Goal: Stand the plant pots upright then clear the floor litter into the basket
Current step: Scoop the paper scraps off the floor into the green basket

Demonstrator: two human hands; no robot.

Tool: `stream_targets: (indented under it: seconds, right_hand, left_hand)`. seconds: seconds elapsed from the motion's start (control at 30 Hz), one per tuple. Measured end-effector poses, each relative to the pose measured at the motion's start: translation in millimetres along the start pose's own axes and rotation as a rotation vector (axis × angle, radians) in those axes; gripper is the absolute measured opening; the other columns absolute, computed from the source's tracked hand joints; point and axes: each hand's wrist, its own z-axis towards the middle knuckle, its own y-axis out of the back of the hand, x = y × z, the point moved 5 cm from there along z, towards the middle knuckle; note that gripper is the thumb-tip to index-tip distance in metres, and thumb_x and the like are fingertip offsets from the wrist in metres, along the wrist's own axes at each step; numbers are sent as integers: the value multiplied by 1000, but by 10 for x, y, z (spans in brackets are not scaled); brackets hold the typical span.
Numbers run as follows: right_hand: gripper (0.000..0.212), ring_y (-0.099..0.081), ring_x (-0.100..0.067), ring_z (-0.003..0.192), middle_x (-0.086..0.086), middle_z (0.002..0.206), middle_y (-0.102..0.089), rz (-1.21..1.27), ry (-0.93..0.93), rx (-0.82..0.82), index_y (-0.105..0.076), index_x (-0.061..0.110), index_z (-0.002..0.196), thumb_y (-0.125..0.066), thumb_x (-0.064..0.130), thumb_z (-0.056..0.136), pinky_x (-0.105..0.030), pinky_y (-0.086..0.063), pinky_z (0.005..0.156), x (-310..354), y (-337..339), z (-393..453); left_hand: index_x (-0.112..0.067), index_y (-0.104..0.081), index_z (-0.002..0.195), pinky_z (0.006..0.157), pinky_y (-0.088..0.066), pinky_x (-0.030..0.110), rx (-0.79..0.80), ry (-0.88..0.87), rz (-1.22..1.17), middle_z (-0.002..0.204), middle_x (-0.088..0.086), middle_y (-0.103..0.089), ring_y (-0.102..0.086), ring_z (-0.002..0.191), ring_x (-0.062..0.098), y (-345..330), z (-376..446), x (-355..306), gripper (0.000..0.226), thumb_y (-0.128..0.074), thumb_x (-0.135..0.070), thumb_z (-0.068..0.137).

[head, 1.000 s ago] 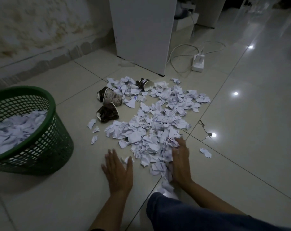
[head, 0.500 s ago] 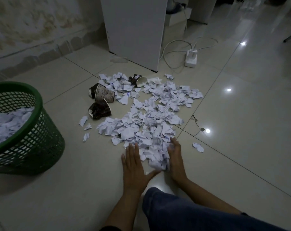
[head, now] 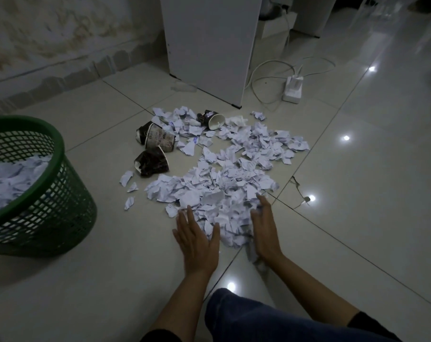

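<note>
The near edge of the torn paper heap [head: 224, 193] is bracketed by both hands: the left hand [head: 197, 239] is laid flat and open on the floor tile [head: 98, 280] at its left, the right hand [head: 265, 228] open and set on edge at its right, with nothing gripped. The heap stretches away from the person. The green basket [head: 61, 154] stands well apart to the left, nearer the left hand. Crushed paper cups [head: 155, 144] are lying on their sides beyond.

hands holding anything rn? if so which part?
Nothing is held. The left hand and right hand are open, fingers straight, flanking the near edge of the paper scraps on the floor; no grip on any piece.
</note>
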Motion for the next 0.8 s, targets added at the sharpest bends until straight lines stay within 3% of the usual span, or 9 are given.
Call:
stream_targets:
  seconds: [0.07, 0.13, 0.27, 0.33, 0.47, 0.57, 0.63, 0.73, 0.8]
  right_hand:
    - [58, -31, -1, 140, 7, 152, -35, 49, 72, -51, -36, 29, 144, -40, 55, 92, -34, -27, 119, 163, 6, 91]
    - [50, -26, -6, 144, 5, 155, -32, -8, 152, -64, -37, 39, 140, -46, 50, 92, -37, -25, 119, 242, 29, 247]
    - [59, -8, -14, 151, 10, 163, -11, -239, 222, 87, -33, 41, 145, -43, 62, 91, -43, -11, 120, 230, -116, 538]
    - [60, -3, -16, 152, 9, 164, -9, -327, 229, 148, -32, 46, 145, -38, 68, 90, -49, -5, 121, 201, -242, 586]
    - [49, -15, -9, 149, 13, 158, -25, -366, 270, 213, -40, 43, 142, -31, 60, 97, -51, -16, 119, 145, -425, 467]
    - [43, -23, 1, 143, 23, 148, -33, -275, 315, 224, -51, 35, 138, -33, 49, 100, -30, -18, 118, 204, -503, 298]
    - [41, -32, 1, 140, 20, 146, -41, -140, 300, 217, -57, 30, 131, -37, 46, 99, -22, -24, 113, 278, -531, 219]
    - [30, -53, -9, 123, 11, 129, -58, 86, 230, 225, -57, 25, 125, -45, 35, 100, -34, -43, 104, 389, -571, 124]
    - [29, -57, -12, 118, 6, 126, -60, 206, 156, 230, -52, 23, 128, -47, 29, 101, -41, -47, 101, 420, -606, 85]
  left_hand:
    - [-27, 3, 152, 119, 8, 40, -41, 38, -33, 160, 2, 6, 7, 148, 16, 2, 56, -47, 83, -33, -66, 88]
    - [-29, 2, 151, 120, 5, 41, -82, 61, -76, 160, 2, 6, 5, 148, 17, 21, 129, -90, 81, -34, -65, 88]
    - [-31, -4, 151, 120, -3, 40, -89, 31, -154, 160, 0, 6, 2, 147, 15, -1, 257, -178, 72, -41, -53, 93]
    - [-34, -6, 151, 120, -7, 40, -90, 49, -212, 160, -1, 4, 2, 147, 13, -27, 295, -194, 67, -42, -49, 95]
    - [-36, -10, 150, 120, -10, 37, -87, 55, -259, 161, 0, -4, -4, 147, 13, -81, 299, -203, 60, -32, -51, 96]
    - [-38, -11, 147, 120, -13, 34, -84, 45, -313, 160, -3, -12, -11, 146, 11, -138, 279, -200, 62, -22, -62, 91]
    - [-39, -15, 147, 119, -18, 33, -96, 25, -346, 158, -7, -19, -17, 144, 8, -163, 276, -200, 63, -20, -66, 91]
    - [-41, -21, 145, 114, -27, 29, -114, 63, -455, 149, -18, -29, -28, 139, 2, -194, 296, -215, 54, -29, -58, 94]
    - [-33, -28, 146, 111, -29, 23, -113, 132, -548, 146, -16, -34, -33, 135, 0, -218, 294, -247, 56, -32, -53, 94]
